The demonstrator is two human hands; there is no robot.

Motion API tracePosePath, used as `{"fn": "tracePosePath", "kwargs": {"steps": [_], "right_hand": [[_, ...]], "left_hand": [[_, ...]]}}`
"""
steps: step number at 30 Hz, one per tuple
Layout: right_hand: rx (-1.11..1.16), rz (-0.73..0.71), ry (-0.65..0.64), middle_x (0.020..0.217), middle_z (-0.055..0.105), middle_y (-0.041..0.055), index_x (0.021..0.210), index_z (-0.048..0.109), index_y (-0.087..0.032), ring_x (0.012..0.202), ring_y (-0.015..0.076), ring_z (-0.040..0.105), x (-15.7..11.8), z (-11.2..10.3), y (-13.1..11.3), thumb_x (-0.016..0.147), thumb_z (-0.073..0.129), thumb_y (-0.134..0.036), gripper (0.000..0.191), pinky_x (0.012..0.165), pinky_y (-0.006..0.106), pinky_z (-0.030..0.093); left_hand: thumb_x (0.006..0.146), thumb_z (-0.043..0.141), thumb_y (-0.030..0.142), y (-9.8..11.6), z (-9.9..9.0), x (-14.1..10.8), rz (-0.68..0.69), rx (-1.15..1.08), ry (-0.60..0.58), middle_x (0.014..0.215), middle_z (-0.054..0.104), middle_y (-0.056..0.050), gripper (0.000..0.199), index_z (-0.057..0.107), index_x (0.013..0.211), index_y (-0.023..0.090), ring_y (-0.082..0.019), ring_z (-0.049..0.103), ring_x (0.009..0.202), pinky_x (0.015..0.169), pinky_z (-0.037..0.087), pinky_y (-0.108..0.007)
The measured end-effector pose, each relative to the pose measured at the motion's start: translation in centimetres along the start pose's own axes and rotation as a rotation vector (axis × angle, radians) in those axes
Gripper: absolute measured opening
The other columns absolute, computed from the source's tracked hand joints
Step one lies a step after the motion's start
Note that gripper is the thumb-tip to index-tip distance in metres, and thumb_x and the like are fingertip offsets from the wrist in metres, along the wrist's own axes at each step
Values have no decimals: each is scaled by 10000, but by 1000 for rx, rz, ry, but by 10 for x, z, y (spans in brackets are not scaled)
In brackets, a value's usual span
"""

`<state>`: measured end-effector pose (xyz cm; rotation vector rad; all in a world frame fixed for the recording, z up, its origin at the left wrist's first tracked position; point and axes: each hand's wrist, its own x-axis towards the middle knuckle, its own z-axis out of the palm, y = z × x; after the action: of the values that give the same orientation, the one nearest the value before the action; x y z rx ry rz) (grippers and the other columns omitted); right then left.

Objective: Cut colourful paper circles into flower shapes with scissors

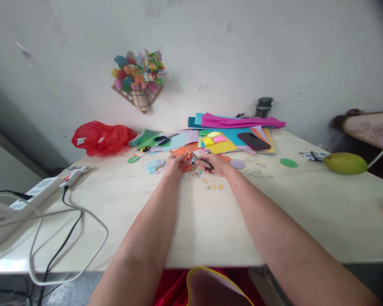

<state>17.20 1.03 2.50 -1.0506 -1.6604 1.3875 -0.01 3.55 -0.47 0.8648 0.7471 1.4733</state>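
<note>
My left hand (176, 165) pinches a piece of orange paper (181, 151) with a scalloped edge. In my right hand (215, 163) is a pair of scissors (207, 164) with black handles, its blades pointing up and left, close beside the orange paper. Whether the blades touch the paper is hard to tell. Beneath and in front of my hands lie small paper scraps (212, 185), yellow, blue and orange. Left of my left hand is a pile of pale blue cut paper shapes (155, 166). A lilac paper circle (237, 163) lies just right of my right hand.
Coloured paper sheets (228, 147) with a phone (254, 141) on top lie behind my hands. Farther left are a second pair of scissors (162, 139) and a red plastic bag (104, 137). A power strip (38, 193) and cables occupy the left side; a green-yellow fruit (345, 163) sits right.
</note>
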Motion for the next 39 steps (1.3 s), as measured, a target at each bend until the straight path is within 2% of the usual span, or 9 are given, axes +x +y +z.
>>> {"fn": "tracePosePath", "kwargs": {"steps": [6,17,25,32,39], "right_hand": [[-6,-4,-8,402,451,-64,573,492,-182,339,58,372,2,-2,2,764,740,-288,331,345,182,264],[18,-11,6,405,442,-73,587,528,-168,343,52,374,0,-1,-1,695,812,-282,324,333,173,261],[55,5,19,431,509,-47,578,484,-179,329,58,428,3,-4,5,742,781,-345,377,320,171,296],[13,-32,-2,518,613,-14,686,535,-167,352,71,509,7,-3,17,797,757,-394,336,287,160,240],[62,-62,36,534,614,-17,728,546,-170,372,75,533,12,6,24,786,780,-411,341,296,151,253]], "left_hand": [[609,828,157,0,0,1,4,-5,-11,776,737,-59,217,683,770,162,-194,733,739,680,598,-288],[632,823,128,2,1,0,-6,-19,2,755,733,-70,189,686,762,133,-178,726,702,698,591,-277],[628,847,129,0,0,0,-24,-16,27,812,740,-81,238,686,804,135,-227,747,795,768,604,-335],[653,828,159,1,3,0,18,-12,60,846,746,-70,248,669,844,156,-242,748,912,826,598,-362],[665,803,87,-3,8,7,50,-86,156,764,736,-41,186,676,786,149,-185,745,757,788,591,-307]]}}
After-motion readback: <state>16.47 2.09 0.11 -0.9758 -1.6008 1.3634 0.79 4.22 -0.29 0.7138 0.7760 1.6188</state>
